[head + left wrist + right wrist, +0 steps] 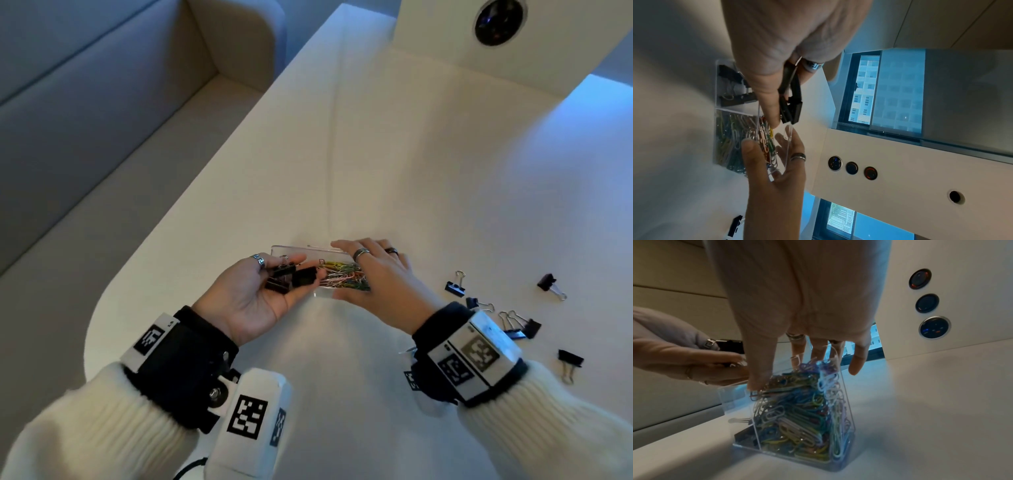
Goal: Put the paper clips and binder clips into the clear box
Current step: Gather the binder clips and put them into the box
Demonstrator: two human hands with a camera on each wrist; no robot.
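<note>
The clear box (291, 250) stands on the white table, split into two compartments. Coloured paper clips (342, 279) (797, 410) fill the right compartment. The left one holds black binder clips (731, 76). My right hand (342, 269) grips the box from above, thumb on the near wall and fingers on the far wall (846, 402). Just above the box's left end, my left hand (306, 274) lies palm up and holds several black binder clips (303, 277) (791, 110) between thumb and fingers.
Several loose black binder clips lie on the table right of the box, one (455, 286) nearest and others (549, 284) (570, 359) farther out. A white panel with round buttons (851, 168) stands at the back. A grey sofa (102, 102) is beyond the table's left edge.
</note>
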